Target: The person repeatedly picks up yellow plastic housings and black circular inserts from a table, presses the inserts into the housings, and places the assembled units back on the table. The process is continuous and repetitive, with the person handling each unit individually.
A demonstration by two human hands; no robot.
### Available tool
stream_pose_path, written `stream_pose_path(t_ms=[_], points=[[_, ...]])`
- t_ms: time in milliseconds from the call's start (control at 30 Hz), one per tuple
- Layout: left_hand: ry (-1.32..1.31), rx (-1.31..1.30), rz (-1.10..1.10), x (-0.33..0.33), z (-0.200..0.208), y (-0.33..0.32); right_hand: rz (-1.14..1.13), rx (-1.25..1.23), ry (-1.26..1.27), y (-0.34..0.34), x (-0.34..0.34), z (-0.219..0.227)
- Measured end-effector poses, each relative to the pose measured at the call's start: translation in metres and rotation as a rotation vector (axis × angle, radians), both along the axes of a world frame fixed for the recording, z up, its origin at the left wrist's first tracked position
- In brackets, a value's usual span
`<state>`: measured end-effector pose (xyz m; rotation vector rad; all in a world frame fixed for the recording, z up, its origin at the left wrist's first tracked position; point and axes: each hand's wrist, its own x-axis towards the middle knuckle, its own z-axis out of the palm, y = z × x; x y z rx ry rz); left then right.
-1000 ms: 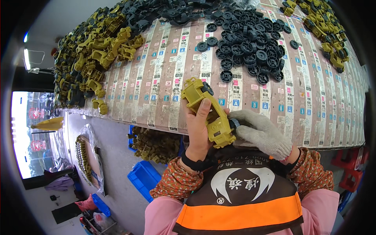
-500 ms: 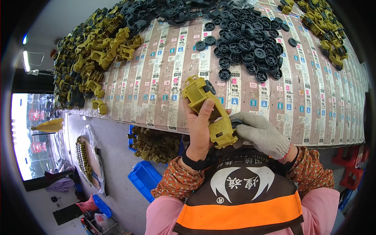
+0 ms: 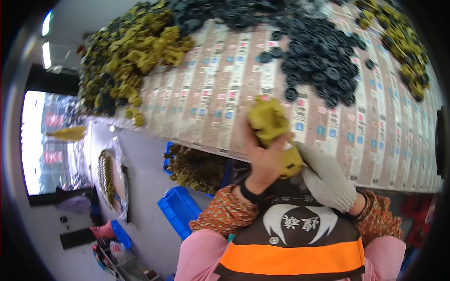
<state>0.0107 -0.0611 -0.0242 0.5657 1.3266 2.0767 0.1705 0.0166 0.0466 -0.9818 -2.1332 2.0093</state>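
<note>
My bare left hand (image 3: pixel 262 161) is wrapped around a mustard-yellow plastic toy truck body (image 3: pixel 266 119), held tilted above the near edge of the table. Motion blurs the truck, and no wheel on it can be made out. On its lower right side is my gloved right hand (image 3: pixel 326 180), fingers and thumb closed against the truck's near end. Its fingertips are partly hidden, so whether a small part sits between them does not show. Beyond the hands lies a heap of black toy wheels (image 3: pixel 321 61).
Yellow and black toy parts (image 3: pixel 136 51) pile up at the table's far left, and more yellow pieces (image 3: pixel 403 42) lie far right. Dark parts (image 3: pixel 220 14) cover the back. Below the table's near edge stand a crate of yellow parts (image 3: pixel 194 168) and a blue bin (image 3: pixel 178 210).
The whole view has shifted, with the scene sitting further right and lower. The truck has turned in my left hand; its black wheel no longer shows. The black part by my glove is out of sight.
</note>
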Motion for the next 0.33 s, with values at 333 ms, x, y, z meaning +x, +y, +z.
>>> stream_pose_path(t_ms=[333], points=[[0.202, 0.099, -0.226, -0.003, -0.007, 0.011, 0.043, -0.144, -0.049, 0.008, -0.006, -0.001]])
